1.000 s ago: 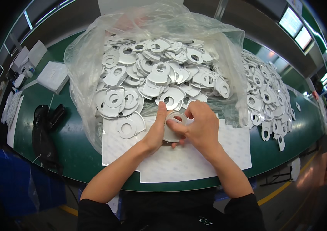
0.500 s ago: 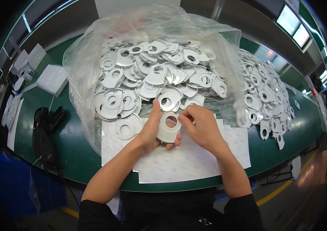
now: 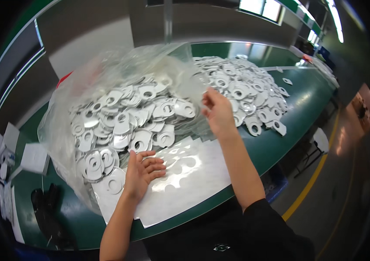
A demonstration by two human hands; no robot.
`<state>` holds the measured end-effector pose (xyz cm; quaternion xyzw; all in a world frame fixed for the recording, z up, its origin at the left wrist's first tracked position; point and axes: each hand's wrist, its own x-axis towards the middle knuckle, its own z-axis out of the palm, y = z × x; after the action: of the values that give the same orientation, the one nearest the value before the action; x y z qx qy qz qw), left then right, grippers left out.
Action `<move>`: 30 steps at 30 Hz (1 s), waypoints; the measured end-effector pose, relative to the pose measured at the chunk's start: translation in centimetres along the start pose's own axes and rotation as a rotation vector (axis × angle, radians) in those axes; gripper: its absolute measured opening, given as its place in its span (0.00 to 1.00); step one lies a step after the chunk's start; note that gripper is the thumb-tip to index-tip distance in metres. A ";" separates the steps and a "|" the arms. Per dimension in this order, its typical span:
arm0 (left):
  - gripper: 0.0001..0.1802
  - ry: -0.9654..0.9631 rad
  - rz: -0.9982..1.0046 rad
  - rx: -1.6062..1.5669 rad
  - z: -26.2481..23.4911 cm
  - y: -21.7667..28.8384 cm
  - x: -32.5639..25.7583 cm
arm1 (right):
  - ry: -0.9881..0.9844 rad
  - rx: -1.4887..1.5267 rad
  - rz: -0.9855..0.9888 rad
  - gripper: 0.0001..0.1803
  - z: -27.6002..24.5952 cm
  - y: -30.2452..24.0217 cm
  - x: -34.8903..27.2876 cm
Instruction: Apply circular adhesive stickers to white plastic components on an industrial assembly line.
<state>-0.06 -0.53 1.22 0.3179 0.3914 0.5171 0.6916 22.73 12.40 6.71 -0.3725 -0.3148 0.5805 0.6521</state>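
My left hand (image 3: 143,174) is held palm up with its fingers spread and holds nothing. It is over the edge of the shiny white sheets (image 3: 180,174), just in front of a heap of flat white plastic parts (image 3: 124,122), each with a round hole. Farther right, my right hand (image 3: 217,111) is raised between that heap and a second pile of similar parts (image 3: 246,87). Its fingers are loosely bent and apart, and no part shows in them. A crumpled clear plastic bag (image 3: 56,126) surrounds the first heap.
Everything lies on a green table (image 3: 276,148). A black object (image 3: 48,217) with a cable and a white box-shaped stack (image 3: 35,157) are at the left. Beyond the table's right edge, a yellow line (image 3: 311,191) runs along the floor.
The white part that was in my left hand has left it. My right hand has moved away rightward towards the second pile. The whole view has turned to the right.
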 end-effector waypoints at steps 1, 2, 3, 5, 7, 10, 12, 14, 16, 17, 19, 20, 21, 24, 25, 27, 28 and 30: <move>0.35 -0.019 0.010 0.007 0.1 -0.2 -0.1 | 0.069 0.108 -0.001 0.10 -1.9 -0.5 1.6; 0.35 -0.040 0.009 0.014 0.1 -0.5 0.0 | 0.098 0.065 -0.018 0.10 -3.3 -1.4 2.1; 0.33 -0.056 0.026 0.062 -0.1 -0.8 0.0 | 0.124 0.022 -0.028 0.10 -4.2 -2.2 2.1; 0.28 -0.087 0.051 0.104 0.1 -1.2 0.1 | 0.145 -0.210 -0.054 0.13 -6.5 -3.1 1.0; 0.27 -0.081 0.064 0.099 -0.1 -1.1 0.0 | 0.105 -0.430 -0.117 0.17 -8.2 -3.0 -0.9; 0.23 -0.041 0.144 0.048 -0.4 0.2 -0.2 | -0.030 -0.769 -0.273 0.16 -12.2 -2.5 -4.2; 0.22 0.025 0.244 0.048 -0.6 2.3 -0.4 | -0.048 -1.118 -0.397 0.17 -14.6 -2.0 -6.7; 0.22 0.080 0.303 0.127 -1.2 5.1 -1.3 | -0.055 -1.210 -0.333 0.21 -15.3 -1.3 -9.0; 0.21 0.121 0.288 0.436 -1.0 7.3 -3.0 | -0.002 -1.312 -0.420 0.25 -15.5 -0.9 -10.9; 0.21 0.135 0.252 0.636 -1.0 8.2 -3.9 | -0.021 -1.294 -0.375 0.28 -15.3 -0.8 -11.4; 0.19 0.079 0.200 1.002 -1.1 8.2 -4.9 | -0.007 -1.230 -0.402 0.27 -15.4 -0.8 -12.5; 0.19 0.052 0.176 1.211 -0.7 8.2 -5.7 | -0.006 -1.255 -0.436 0.27 -15.8 -0.5 -12.7; 0.22 0.032 0.073 1.333 -0.2 8.3 -6.5 | -0.020 -1.255 -0.434 0.27 -15.9 -0.3 -13.0; 0.44 -0.148 0.217 1.586 -2.9 5.5 -8.2 | -0.025 -1.175 -0.418 0.26 -15.8 0.0 -13.5; 0.48 -0.171 0.241 1.643 -3.2 4.9 -8.8 | -0.033 -1.163 -0.413 0.26 -15.7 0.1 -13.5; 0.58 -0.157 0.272 1.714 -3.6 3.8 -9.7 | -0.046 -1.029 -0.357 0.25 -15.8 0.6 -13.2; 0.58 -0.137 0.263 1.714 -3.8 3.6 -9.9 | -0.053 -0.908 -0.303 0.25 -16.0 0.6 -12.9; 0.58 -0.146 0.302 1.637 -4.2 3.6 -9.9 | -0.037 -0.790 -0.277 0.27 -15.5 0.2 -13.1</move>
<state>-6.96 -8.97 4.33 0.8017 0.5510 0.1345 0.1889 34.07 -2.42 -1.28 -0.5379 -0.5719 0.3285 0.5251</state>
